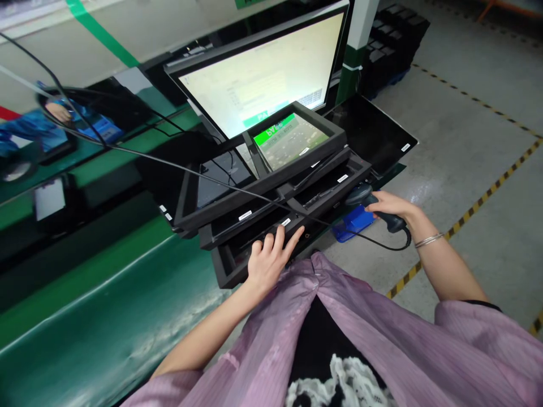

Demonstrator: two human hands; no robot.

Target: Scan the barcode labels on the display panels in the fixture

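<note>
1. Presently, the right hand (392, 204) has its fingers clamped around a dark handheld scanner (360, 195). The scanner sits at the right front of a stack of dark trays; whether it touches the lowest rim is hard to tell.
2. Slightly apart, the fingers of the left hand (267, 259) lie along the front of the lowest tray (227, 277), just beside a small white label (285, 222). The thumb is hidden, so I cannot tell whether they grip the rim.
3. As for what looks done, the trays are stacked and the scanner is already in hand. In the top tray (229, 202), a lit screen (292, 141) shows a green band with large text; the monitor (271, 73) behind also shows a green band, partly covered by the stack.
4. What is left is harder to judge. Other white labels show on the lit screen, in the lower trays and on the large dark panel (373, 135) right of the stack. No scanning beam is visible, so which labels have been read, if any, cannot be told.
5. Beside the lit screen, the smaller panel (224, 175) is dark; its condition does not show.
6. From the scanner's grip a black cable (365, 234) loops back leftward across the trays.
</note>
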